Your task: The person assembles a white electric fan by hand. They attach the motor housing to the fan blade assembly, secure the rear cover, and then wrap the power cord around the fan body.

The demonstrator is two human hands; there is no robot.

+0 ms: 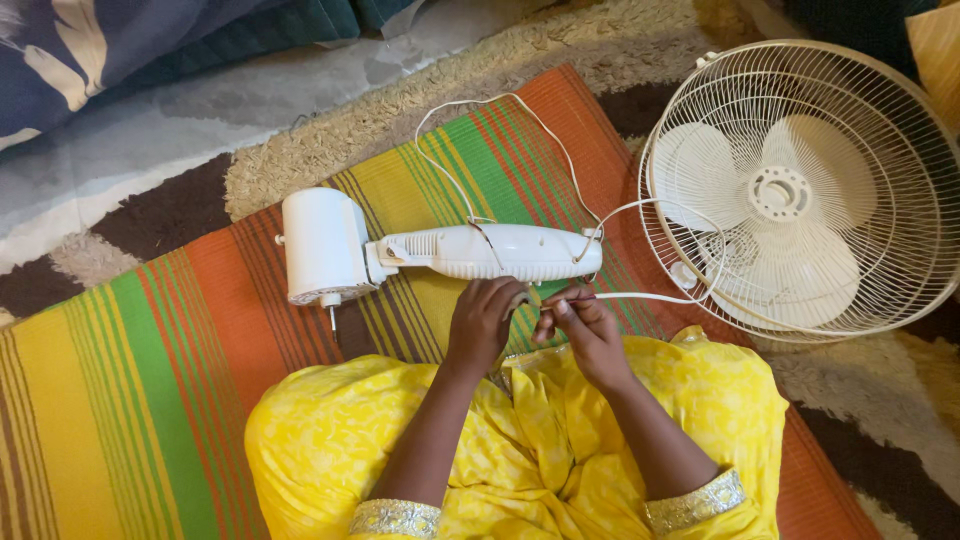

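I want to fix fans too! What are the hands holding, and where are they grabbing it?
Both the left hand and the right hand pinch the white cord near its end, beside the fan motor. The exact fingertip grip is too small to tell.

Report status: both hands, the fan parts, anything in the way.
Left hand and right hand together, pinching white cord. Fan motor housing lying on striped mat. Fan guard with blades alongside; loose wire loops over housing.

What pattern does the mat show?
The mat has orange, green and yellow stripes; head view.
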